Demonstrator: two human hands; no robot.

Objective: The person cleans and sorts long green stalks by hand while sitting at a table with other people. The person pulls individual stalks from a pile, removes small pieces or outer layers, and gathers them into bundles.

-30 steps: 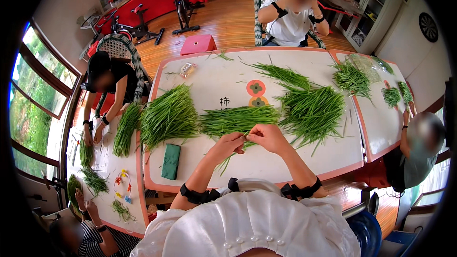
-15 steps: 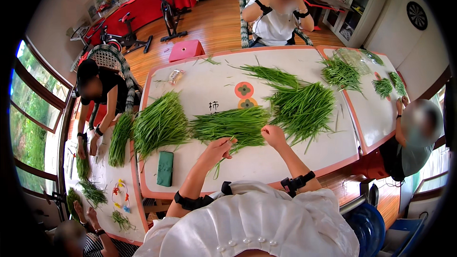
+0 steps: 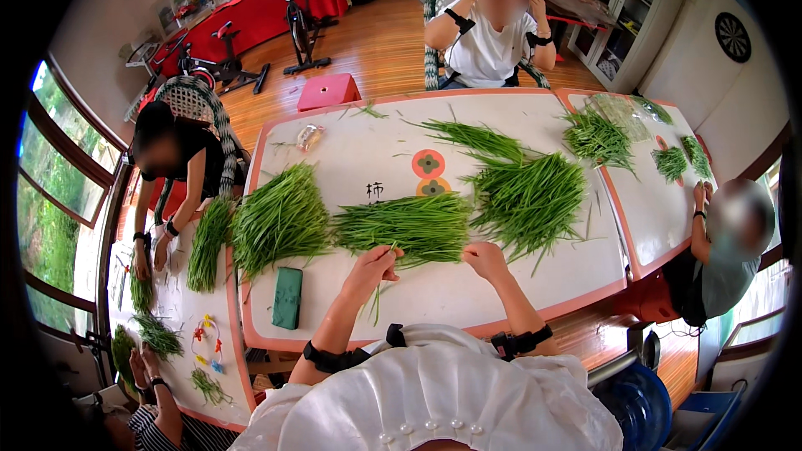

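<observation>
My left hand [image 3: 373,272] is closed in a pinch on a few garlic chives [image 3: 373,307], whose ends hang below it. At the near edge of the middle pile of chives [image 3: 405,225], my right hand [image 3: 486,260] is curled with fingertips together; whatever it may hold is too small to make out. This pile lies flat across the white table [image 3: 468,305], just beyond both hands. A larger pile [image 3: 281,219] lies to its left, and another pile [image 3: 530,200] spreads out to the right, near my right hand.
Left of my forearm lies a green block [image 3: 287,298]. A small clear packet [image 3: 309,137] rests farther back. People sit around the joined tables, including one opposite [image 3: 489,42]. More chives [image 3: 597,135] lie at the far right, and a beaded loop [image 3: 207,342] at the left.
Both hands have drawn slightly lower, toward me. The left fingers have closed more tightly round the chives, and the right hand has shifted a little. The view has tilted slightly.
</observation>
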